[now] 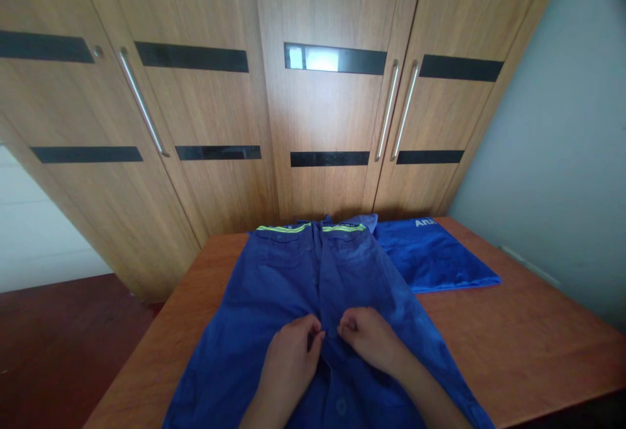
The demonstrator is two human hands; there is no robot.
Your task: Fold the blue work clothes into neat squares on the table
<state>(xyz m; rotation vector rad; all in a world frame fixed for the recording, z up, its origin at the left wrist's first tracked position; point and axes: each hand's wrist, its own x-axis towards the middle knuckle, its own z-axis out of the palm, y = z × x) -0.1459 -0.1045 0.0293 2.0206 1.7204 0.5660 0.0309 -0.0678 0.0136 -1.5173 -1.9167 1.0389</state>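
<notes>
A dark blue work shirt point(264, 298) lies front up, with yellow-green strips across the chest above its pockets. My left hand point(293, 357) is closed in a pinch on the front placket. Facing it across the placket, my right hand point(369, 338) has its fingertips pinched on the cloth beside a button. Another button point(341, 406) shows lower down, nearer to me. The fingertips cover the exact spot that they grip. Below my hands the two front edges lie slightly apart.
The shirt lies on a reddish-brown wooden table point(518, 338). A folded bright blue cloth point(435, 259) with white lettering lies at the back right. Behind stands a wooden wardrobe point(323, 194) with metal handles; a pale wall point(552, 175) rises on the right.
</notes>
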